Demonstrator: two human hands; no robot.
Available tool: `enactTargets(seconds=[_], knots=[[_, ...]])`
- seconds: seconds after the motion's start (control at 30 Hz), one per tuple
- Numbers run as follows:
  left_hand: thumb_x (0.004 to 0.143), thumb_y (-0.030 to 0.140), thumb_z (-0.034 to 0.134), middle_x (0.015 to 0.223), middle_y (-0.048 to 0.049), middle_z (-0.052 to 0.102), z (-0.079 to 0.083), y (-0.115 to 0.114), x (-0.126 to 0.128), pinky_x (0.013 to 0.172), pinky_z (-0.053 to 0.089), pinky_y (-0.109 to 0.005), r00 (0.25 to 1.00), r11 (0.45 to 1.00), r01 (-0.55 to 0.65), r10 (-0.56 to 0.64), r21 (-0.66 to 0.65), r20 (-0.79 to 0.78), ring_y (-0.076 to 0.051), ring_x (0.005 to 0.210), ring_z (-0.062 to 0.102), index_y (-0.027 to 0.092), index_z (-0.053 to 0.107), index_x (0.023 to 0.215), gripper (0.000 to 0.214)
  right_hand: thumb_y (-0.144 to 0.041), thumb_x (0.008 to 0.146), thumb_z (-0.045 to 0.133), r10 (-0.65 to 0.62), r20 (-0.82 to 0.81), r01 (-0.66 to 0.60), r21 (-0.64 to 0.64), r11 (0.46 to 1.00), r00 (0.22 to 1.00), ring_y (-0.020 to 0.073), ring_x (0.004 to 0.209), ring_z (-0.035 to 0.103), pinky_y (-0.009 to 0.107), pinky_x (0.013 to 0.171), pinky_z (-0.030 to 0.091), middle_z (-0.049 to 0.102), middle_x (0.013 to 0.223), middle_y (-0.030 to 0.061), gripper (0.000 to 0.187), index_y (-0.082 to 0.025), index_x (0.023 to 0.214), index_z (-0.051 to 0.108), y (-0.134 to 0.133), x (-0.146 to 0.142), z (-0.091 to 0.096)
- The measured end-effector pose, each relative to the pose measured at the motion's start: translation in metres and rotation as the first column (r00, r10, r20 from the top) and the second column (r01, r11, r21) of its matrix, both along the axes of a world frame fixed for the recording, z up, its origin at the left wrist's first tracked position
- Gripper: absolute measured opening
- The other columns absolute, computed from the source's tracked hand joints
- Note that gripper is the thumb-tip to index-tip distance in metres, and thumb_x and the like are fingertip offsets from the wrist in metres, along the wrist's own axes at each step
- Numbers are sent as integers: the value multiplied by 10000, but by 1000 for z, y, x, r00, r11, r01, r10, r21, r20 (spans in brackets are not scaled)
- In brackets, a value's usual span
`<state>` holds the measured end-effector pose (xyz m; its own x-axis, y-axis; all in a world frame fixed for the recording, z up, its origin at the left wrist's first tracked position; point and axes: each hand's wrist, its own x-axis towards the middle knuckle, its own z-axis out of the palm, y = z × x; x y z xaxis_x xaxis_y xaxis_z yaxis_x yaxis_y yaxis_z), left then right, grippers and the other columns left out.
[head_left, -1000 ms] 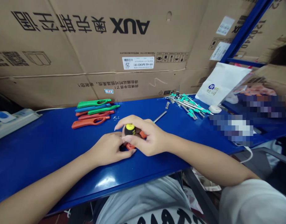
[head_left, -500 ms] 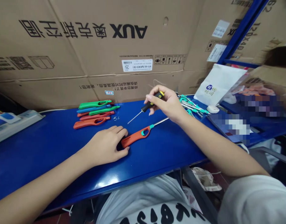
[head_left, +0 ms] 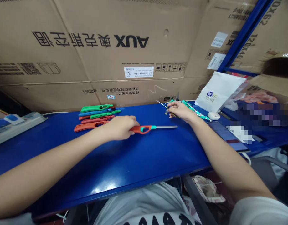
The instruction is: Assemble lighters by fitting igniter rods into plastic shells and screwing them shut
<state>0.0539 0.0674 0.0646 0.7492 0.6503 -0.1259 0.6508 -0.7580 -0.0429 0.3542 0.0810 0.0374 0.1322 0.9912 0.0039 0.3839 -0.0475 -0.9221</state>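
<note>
Orange lighter (head_left: 153,127) in left hand (head_left: 121,127)

Table (head_left: 144,162): handles (head_left: 98,119) at left, rods (head_left: 203,116) at right, lighter (head_left: 138,129) between, in left hand (head_left: 121,127); bag (head_left: 216,93) right of rods; carton (head_left: 94,59) behind.

The lighter (head_left: 136,128) is smooth plastic with a metal tube (head_left: 166,127), the tabletop (head_left: 144,162) glossy.
</note>
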Motion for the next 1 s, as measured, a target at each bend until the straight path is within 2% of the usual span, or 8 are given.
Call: enactTargets(seconds=[0.1, 0.17, 0.33, 0.53, 0.63, 0.7, 0.9, 1.0], knots=[[881, 236, 618, 1194, -27, 676, 8, 32, 7, 743, 501, -265, 1000, 995, -14, 12, 95, 18, -224, 1032, 682, 279, 694, 1208, 339, -122, 807, 672, -111, 179, 103, 54, 993, 978, 104, 513, 548, 239, 553, 486, 561, 636, -51, 164, -191, 884, 544, 4, 8, -2], [874, 239, 616, 1239, -22, 664, 9, 52, 13, 766, 504, -268, 999, 988, -52, 53, 146, -3, -238, 1100, 658, 295, 672, 1252, 386, -163, 804, 674, -175, 295, 152, 102, 983, 939, 121, 571, 559, 251, 603, 469, 577, 676, -33, 127, -192, 854, 561, 5, 13, -3], [868, 249, 606, 1277, -52, 650, 1, 95, 22, 826, 522, -300, 994, 984, -103, 107, 147, -19, -258, 1125, 644, 245, 673, 1253, 391, -199, 777, 673, -259, 518, 198, 171, 965, 816, 180, 773, 615, 276, 728, 450, 667, 862, 32, 105, -191, 862, 613, 6, 23, -5], [848, 244, 605, 1279, -73, 666, -14, 124, 29, 851, 533, -305, 989, 981, -145, 148, 131, -19, -267, 1135, 647, 232, 690, 1248, 409, -140, 728, 673, -130, 682, 142, 39, 989, 720, 193, 769, 627, 264, 690, 436, 698, 856, 48, 122, -190, 835, 642, 8, 27, -12], [828, 207, 604, 1256, -81, 691, -22, 131, 35, 846, 538, -303, 986, 977, -164, 165, 136, 4, -274, 1109, 662, 228, 702, 1243, 426, -126, 712, 673, -40, 720, 118, -59, 991, 693, 189, 694, 628, 266, 644, 437, 697, 791, 42, 126, -193, 815, 645, 7, 26, -14], [824, 185, 599, 1240, -88, 707, -26, 136, 38, 854, 538, -302, 984, 974, -177, 174, 142, 35, -276, 1092, 671, 217, 703, 1253, 442, -136, 726, 664, -2, 729, 117, -107, 987, 684, 173, 625, 620, 266, 610, 439, 704, 799, 42, 154, -193, 868, 650, 5, 25, -13], [860, 148, 618, 1229, -84, 717, -35, 148, 43, 909, 533, -286, 977, 971, -189, 171, 144, 128, -258, 1135, 659, 213, 699, 1239, 393, -178, 768, 641, 40, 751, 139, -175, 975, 659, 173, 583, 638, 266, 589, 454, 710, 760, 44, 231, -191, 999, 647, 4, 25, -10], [946, 243, 639, 1219, -104, 689, -39, 148, 44, 931, 553, -349, 976, 973, -182, 161, 142, 149, -249, 1116, 658, 195, 676, 1227, 287, -198, 768, 648, 47, 771, 140, -175, 974, 635, 191, 639, 658, 271, 603, 452, 715, 772, 55, 239, -190, 1007, 647, 5, 28, -12]])
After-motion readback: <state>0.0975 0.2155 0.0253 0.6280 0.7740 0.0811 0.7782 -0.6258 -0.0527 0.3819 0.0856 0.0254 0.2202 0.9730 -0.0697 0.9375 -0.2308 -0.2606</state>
